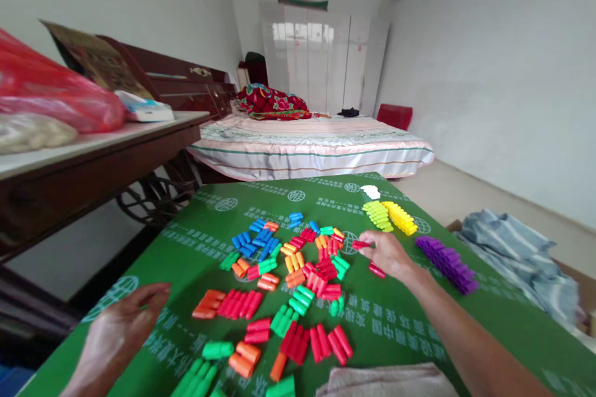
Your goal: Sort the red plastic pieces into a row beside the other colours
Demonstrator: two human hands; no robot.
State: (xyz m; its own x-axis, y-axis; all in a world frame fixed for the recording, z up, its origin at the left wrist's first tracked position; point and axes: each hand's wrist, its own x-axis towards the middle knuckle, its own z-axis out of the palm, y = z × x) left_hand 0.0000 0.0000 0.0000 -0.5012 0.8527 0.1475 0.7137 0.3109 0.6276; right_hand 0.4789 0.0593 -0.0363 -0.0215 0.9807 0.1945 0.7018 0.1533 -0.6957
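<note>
The right hand reaches out over the green table cover, thumb and forefinger pinched on one end of a red plastic peg. The peg sticks out leftward from the fingertips, just above the cover at the right edge of the loose heap of pegs. A second red peg lies on the cover just under the palm. The left hand rests near the table's left edge, palm down and fingers loosely spread and a little curled. It holds nothing, and the nearest pegs are an orange-and-red row to its right.

The heap mixes red, orange, green and blue pegs, with most of the blue ones at its far left. Sorted rows lie beyond and to the right of the right hand: lime-green and yellow side by side, a few white pegs behind them, and a long purple row well apart to the right.

The cover is printed in white with globe emblems and lines of Chinese characters (they face away from the wearer, and I cannot read them for certain). A folded beige cloth lies at the near edge.

Around the table are a striped bed, a white wardrobe, and a dark wooden side table bearing a red plastic bag.
</note>
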